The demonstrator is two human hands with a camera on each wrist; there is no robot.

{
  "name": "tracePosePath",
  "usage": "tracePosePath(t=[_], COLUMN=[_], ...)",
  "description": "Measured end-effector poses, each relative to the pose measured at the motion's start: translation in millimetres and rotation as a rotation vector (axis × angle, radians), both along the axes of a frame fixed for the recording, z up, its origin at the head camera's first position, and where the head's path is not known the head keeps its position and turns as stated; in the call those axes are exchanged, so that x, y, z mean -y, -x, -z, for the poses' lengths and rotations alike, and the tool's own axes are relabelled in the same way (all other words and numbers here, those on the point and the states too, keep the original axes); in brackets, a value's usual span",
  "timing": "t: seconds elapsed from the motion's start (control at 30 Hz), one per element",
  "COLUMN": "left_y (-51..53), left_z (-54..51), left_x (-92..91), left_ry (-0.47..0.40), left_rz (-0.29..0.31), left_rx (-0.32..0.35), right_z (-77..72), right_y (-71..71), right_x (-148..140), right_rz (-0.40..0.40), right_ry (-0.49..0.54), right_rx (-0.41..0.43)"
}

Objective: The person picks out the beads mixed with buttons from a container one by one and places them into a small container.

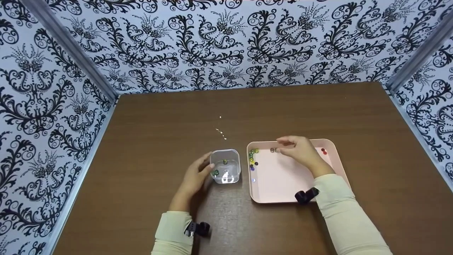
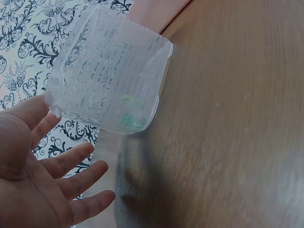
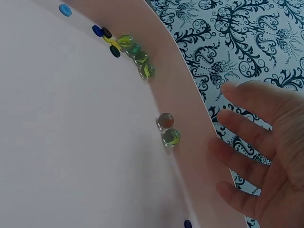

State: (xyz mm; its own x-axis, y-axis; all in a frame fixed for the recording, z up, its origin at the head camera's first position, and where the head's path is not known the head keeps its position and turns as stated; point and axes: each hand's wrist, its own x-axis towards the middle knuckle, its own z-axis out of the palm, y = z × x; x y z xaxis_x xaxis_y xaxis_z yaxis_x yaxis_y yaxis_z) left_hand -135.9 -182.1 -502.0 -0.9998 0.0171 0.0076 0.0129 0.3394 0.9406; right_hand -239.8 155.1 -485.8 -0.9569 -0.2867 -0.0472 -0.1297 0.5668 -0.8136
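Note:
A clear square container (image 1: 226,177) on the table holds a few marbles, greenish ones showing through its wall in the left wrist view. My left hand (image 1: 194,177) holds its left rim between thumb and index finger, the other fingers spread in the left wrist view (image 2: 42,161). Over the far edge of a pink tray (image 1: 283,187) is my right hand (image 1: 300,152), fingers loosely bent and holding nothing. Two marbles (image 3: 166,120) lie by the tray's wall near its fingertips. More marbles (image 3: 141,58) and small coloured discs (image 3: 65,10) line the same wall.
Two red pieces (image 1: 324,151) lie in the tray's far right corner. Small white specks (image 1: 221,132) show on the brown table (image 1: 159,124) beyond the container. Patterned walls (image 1: 212,46) stand behind and at both sides.

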Motion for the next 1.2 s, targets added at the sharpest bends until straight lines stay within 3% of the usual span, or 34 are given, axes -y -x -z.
tracePosePath(t=[0.9,1.2], left_y=[-1.6,-0.7], left_z=[-5.2,-1.2], left_x=[-1.4,0.9], left_ry=[0.019,0.01], left_rz=[-0.008,0.017], left_rx=[0.011,-0.008], right_z=[13.9,20.7], right_y=[1.3,3.6], right_x=[-2,-4], right_rz=[-0.032,-0.054], right_ry=[0.036,0.005], right_rx=[0.029,0.021])
